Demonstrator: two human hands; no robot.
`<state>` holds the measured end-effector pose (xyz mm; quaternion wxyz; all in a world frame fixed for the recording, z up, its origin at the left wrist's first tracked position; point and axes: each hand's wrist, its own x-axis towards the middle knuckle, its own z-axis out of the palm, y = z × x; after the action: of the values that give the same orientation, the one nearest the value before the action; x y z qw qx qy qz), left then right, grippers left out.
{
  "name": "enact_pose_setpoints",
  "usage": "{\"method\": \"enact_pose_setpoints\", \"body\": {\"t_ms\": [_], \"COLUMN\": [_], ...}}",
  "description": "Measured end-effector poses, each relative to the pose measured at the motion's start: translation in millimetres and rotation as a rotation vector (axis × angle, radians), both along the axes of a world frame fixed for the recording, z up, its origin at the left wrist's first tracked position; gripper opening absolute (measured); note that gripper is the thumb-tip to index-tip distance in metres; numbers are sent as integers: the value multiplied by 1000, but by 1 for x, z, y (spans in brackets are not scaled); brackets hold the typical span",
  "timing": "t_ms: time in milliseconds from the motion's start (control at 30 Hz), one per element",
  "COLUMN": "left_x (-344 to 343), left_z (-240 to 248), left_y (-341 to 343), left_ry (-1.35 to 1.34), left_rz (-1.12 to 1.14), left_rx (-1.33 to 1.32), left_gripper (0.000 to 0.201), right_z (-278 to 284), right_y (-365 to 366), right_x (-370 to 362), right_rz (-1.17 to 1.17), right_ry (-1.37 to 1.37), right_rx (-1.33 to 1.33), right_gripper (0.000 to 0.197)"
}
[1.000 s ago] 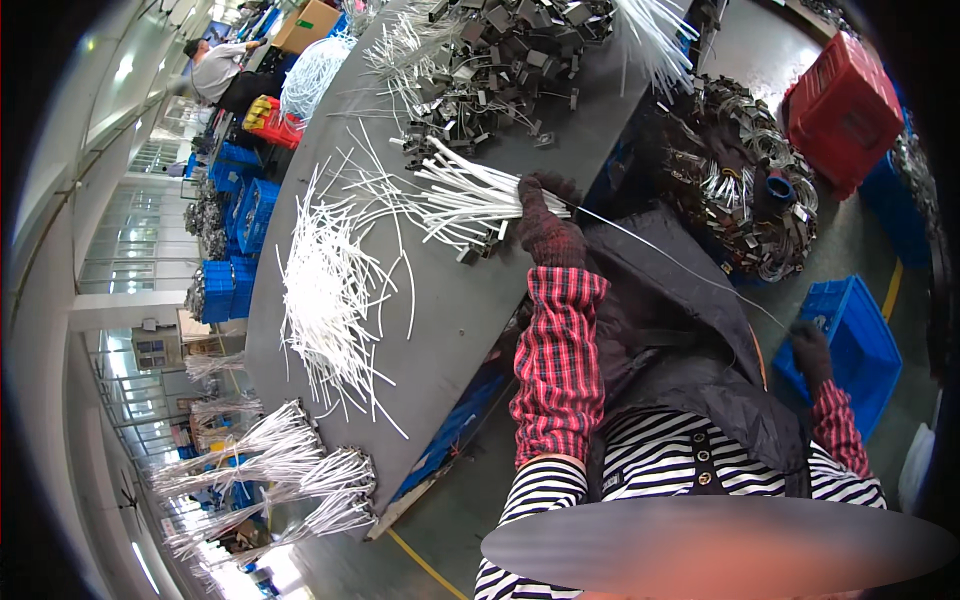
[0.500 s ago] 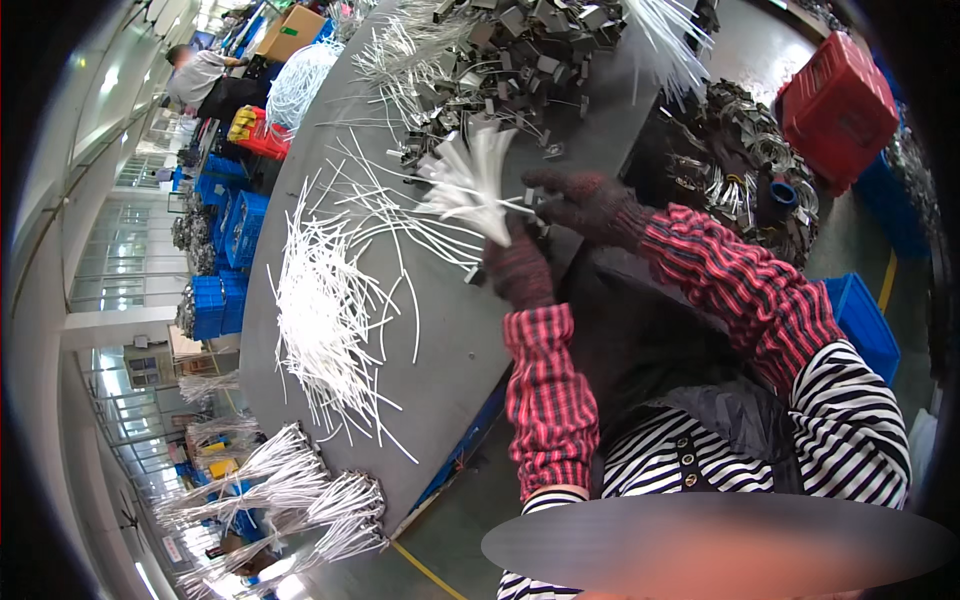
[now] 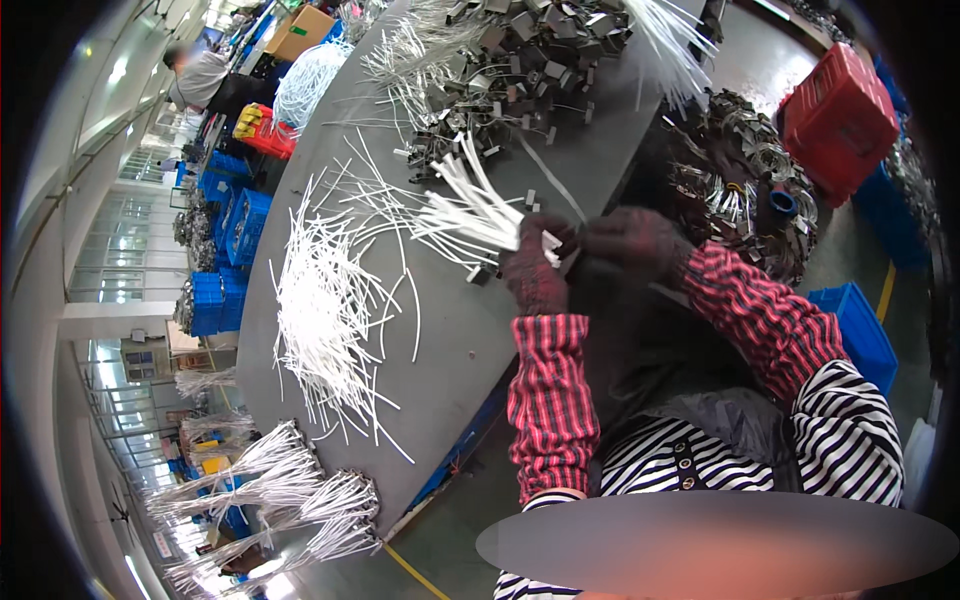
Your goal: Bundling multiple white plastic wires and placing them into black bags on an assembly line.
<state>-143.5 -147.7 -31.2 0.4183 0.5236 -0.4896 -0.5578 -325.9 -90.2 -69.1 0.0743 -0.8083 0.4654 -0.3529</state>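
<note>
My left hand (image 3: 536, 272), in a dark glove, is closed round a bundle of white wires (image 3: 470, 205) that fans out toward the far left. Close beside it on the right, my gloved right hand (image 3: 640, 245) is pinched and somewhat blurred. From its fingertips a single pale wire (image 3: 553, 178), smeared by motion, runs up and away over the table. A large heap of loose white wires (image 3: 325, 310) lies to the left on the grey table (image 3: 440, 370). Beyond my hands is a pile of small dark and metallic parts with wires (image 3: 530, 70).
Tied bundles of white wires (image 3: 330, 515) sit at the table's lower left corner. To the right are a pile of dark wired parts (image 3: 745, 190), a red crate (image 3: 840, 120) and a blue bin (image 3: 855, 335). Another person (image 3: 205, 80) works at the far left.
My right hand has moved in closer to my left hand, and a blurred pale wire now extends from its fingers. The bundle has shifted slightly right and down with my left hand.
</note>
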Motion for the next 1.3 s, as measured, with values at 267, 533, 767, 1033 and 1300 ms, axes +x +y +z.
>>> {"method": "enact_pose_setpoints", "body": {"t_ms": [267, 533, 767, 1033, 1300], "left_x": [-91, -82, -59, -56, -53], "left_z": [-36, -52, -23, -16, -40], "left_y": [7, 4, -9, -7, 18], "left_ry": [449, 701, 636, 601, 371], "left_rz": [336, 234, 325, 392, 57], "left_rx": [470, 285, 208, 207, 58], "left_gripper": [21, 31, 37, 37, 34], "right_z": [5, -80, -105, -102, -47], "right_y": [195, 414, 462, 431, 165], "right_x": [-14, -158, -173, -148, -70], "right_rz": [-316, -1272, -1257, -1244, -537], "right_ry": [-1240, -727, -996, -1116, -1084], "right_rx": [1078, 1041, 926, 890, 843], "right_gripper": [19, 27, 25, 24, 43]}}
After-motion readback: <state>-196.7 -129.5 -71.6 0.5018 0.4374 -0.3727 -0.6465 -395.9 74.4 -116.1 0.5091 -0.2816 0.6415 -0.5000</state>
